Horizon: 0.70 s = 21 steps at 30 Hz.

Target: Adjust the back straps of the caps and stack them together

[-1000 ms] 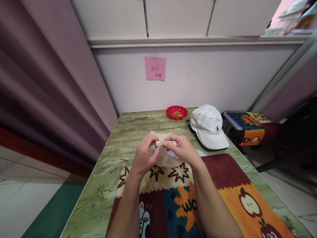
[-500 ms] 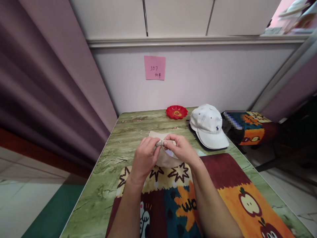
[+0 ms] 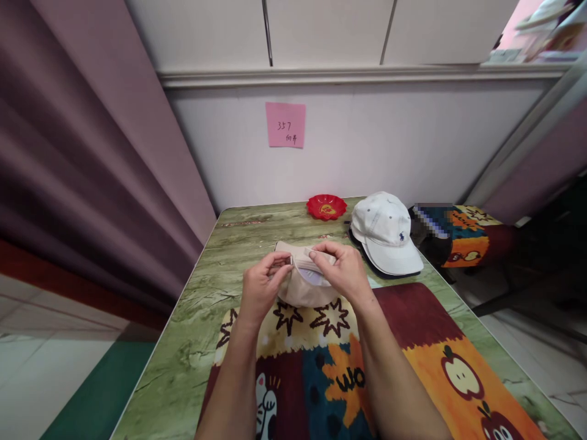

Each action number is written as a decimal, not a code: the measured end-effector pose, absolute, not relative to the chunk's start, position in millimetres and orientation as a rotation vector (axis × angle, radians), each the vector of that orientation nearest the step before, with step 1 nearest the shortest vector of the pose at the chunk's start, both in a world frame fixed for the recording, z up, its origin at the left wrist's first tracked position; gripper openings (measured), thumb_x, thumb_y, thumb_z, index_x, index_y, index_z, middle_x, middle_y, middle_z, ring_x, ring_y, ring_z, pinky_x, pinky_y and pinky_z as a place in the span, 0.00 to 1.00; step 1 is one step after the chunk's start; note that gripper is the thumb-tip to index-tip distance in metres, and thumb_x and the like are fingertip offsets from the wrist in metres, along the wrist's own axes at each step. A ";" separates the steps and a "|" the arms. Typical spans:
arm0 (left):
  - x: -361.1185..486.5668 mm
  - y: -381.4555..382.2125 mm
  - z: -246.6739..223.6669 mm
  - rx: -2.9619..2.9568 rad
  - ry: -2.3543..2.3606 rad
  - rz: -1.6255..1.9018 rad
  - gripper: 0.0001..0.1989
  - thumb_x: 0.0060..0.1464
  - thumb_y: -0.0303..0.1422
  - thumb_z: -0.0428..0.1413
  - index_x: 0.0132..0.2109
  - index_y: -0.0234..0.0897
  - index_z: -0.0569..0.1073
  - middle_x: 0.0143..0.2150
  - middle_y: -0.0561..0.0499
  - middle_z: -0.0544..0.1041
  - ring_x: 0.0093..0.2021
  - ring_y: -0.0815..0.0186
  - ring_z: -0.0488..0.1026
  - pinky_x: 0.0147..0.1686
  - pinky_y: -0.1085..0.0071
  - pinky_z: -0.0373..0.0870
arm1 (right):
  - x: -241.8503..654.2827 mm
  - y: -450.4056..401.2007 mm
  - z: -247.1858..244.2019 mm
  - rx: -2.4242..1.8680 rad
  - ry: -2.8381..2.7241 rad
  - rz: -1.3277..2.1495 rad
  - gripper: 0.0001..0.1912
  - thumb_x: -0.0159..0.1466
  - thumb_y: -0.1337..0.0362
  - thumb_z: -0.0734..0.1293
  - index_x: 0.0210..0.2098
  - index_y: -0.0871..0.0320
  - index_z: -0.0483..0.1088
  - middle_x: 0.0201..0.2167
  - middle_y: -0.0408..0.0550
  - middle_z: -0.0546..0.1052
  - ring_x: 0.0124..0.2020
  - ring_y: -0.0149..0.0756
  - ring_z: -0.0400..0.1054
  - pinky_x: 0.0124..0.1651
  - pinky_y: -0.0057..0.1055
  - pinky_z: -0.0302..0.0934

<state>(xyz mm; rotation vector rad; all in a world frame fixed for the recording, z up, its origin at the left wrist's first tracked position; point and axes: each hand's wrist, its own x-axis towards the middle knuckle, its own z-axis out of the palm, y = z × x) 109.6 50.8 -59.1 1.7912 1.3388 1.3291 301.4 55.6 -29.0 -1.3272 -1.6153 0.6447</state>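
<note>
A beige cap (image 3: 302,292) rests at the middle of the table, its back opening towards me and its brim away. My left hand (image 3: 263,282) pinches one side of that opening, where a small metal buckle (image 3: 290,260) shows at the fingertips. Between thumb and forefinger, my right hand (image 3: 345,269) grips the end of the cap's strap on the other side. Strap end and buckle are apart, with the pale inside of the cap visible between my hands.
To the right, a white cap (image 3: 385,227) sits stacked over dark headwear. A red scalloped plate (image 3: 326,207) stands near the wall. A patterned mat (image 3: 413,318) covers the near part of the green table (image 3: 192,330). A pink note (image 3: 285,124) is stuck on the wall.
My hands have moved apart, and the strap end has come away from the metal buckle. The opening of the beige cap shows wider.
</note>
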 end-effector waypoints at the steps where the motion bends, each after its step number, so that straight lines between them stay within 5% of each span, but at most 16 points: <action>1: 109.7 51.6 -60.7 1.757 1.317 1.332 0.12 0.56 0.37 0.59 0.45 0.39 0.77 0.40 0.49 0.82 0.40 0.61 0.80 0.42 0.66 0.78 | 301.2 55.2 -28.1 -1.322 -1.611 0.643 0.09 0.60 0.57 0.68 0.31 0.54 0.78 0.31 0.45 0.81 0.32 0.39 0.71 0.36 0.30 0.57; 10: 113.2 51.3 -59.7 1.693 1.275 1.320 0.12 0.54 0.36 0.61 0.45 0.38 0.77 0.41 0.48 0.82 0.40 0.61 0.80 0.42 0.67 0.77 | 295.7 53.9 -28.0 -1.311 -1.645 0.750 0.11 0.60 0.57 0.66 0.29 0.55 0.77 0.26 0.43 0.78 0.24 0.32 0.64 0.30 0.29 0.53; 21: 115.2 47.5 -55.7 1.503 1.232 1.384 0.12 0.48 0.32 0.65 0.41 0.37 0.77 0.35 0.51 0.78 0.33 0.69 0.75 0.36 0.75 0.72 | 291.3 58.5 -36.4 -1.290 -1.668 0.811 0.12 0.62 0.58 0.64 0.29 0.57 0.76 0.29 0.44 0.78 0.29 0.33 0.67 0.32 0.27 0.54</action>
